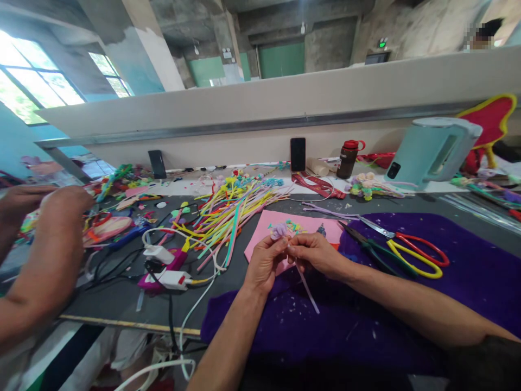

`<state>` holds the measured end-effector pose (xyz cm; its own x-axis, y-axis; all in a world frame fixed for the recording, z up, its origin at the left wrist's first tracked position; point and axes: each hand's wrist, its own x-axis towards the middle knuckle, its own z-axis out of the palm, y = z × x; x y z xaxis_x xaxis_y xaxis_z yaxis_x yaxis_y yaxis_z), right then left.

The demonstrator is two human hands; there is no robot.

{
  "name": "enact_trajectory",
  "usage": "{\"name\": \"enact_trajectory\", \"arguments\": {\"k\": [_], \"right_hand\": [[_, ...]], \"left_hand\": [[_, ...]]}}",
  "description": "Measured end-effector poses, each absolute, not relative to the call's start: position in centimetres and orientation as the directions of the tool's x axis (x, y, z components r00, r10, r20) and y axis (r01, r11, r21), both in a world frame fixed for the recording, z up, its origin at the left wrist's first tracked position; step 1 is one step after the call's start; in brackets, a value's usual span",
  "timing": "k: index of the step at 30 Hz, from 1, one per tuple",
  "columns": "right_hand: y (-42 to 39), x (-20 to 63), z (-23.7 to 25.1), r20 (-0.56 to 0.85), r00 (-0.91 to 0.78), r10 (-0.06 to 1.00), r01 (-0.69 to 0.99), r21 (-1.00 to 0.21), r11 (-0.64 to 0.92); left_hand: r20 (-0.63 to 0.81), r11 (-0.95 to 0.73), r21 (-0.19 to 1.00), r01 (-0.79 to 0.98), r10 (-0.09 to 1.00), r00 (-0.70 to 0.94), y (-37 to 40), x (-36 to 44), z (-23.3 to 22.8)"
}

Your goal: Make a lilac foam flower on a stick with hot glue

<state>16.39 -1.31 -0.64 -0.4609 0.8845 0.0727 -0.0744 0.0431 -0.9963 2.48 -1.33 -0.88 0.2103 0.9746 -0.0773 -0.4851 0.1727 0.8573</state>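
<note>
— What are the two hands busy with?

— The left hand (266,262) and the right hand (315,254) meet over the near edge of the pink sheet (303,227). Their fingers are pinched together on a thin pale stem (306,285) that slants down toward the purple felt (480,271). A small lilac flower (279,230) sits at the top, just above the left thumb (whether it is joined to the stem, I cannot tell).

— So both are grasping it?

— Yes, both sets of fingers are closed on the stem, touching each other.

— What lies around them?

— To the right, on the felt, scissors with red and yellow handles (415,254). To the left, a heap of coloured stems (228,214) spread on the dark table (122,301), with a white plug (173,279) and cables nearer the edge. At the back stand a phone (298,154), a brown bottle (348,159) and a pale green kettle (431,151).

— Anyone else?

— Another person's hand (61,203) is raised at the far left, well apart.
</note>
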Motion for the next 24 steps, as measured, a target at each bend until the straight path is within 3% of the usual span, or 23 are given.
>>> {"name": "enact_trajectory", "arguments": {"k": [12, 15, 18, 21, 24], "right_hand": [[-2.0, 16.1, -0.5, -0.003, -0.545, 0.839, -0.051, -0.998, -0.037], [-2.5, 16.1, -0.7, -0.058, -0.626, 0.778, 0.011, -0.998, -0.065], [-2.9, 16.4, -0.3, -0.070, -0.705, 0.706, 0.142, -0.989, 0.044], [-2.5, 17.3, 0.5, 0.019, -0.643, 0.766, 0.234, -0.947, 0.219], [-1.4, 18.3, 1.3, 0.126, -0.456, 0.881, 0.204, -0.949, 0.241]], "left_hand": [[-0.099, 0.172, 0.826, -0.537, 0.982, 0.161, -1.1, 1.7, -0.7], [-0.094, 0.134, 0.812, -0.568, 0.991, 0.099, -1.0, 1.3, -0.3], [-0.081, 0.126, 0.824, -0.553, 0.991, 0.106, -1.0, 1.1, 0.1], [-0.102, 0.163, 0.871, -0.464, 0.983, 0.155, -1.3, 1.2, 0.2], [-0.094, 0.154, 0.910, -0.385, 0.981, 0.171, -1.8, 1.5, 0.1]]}}
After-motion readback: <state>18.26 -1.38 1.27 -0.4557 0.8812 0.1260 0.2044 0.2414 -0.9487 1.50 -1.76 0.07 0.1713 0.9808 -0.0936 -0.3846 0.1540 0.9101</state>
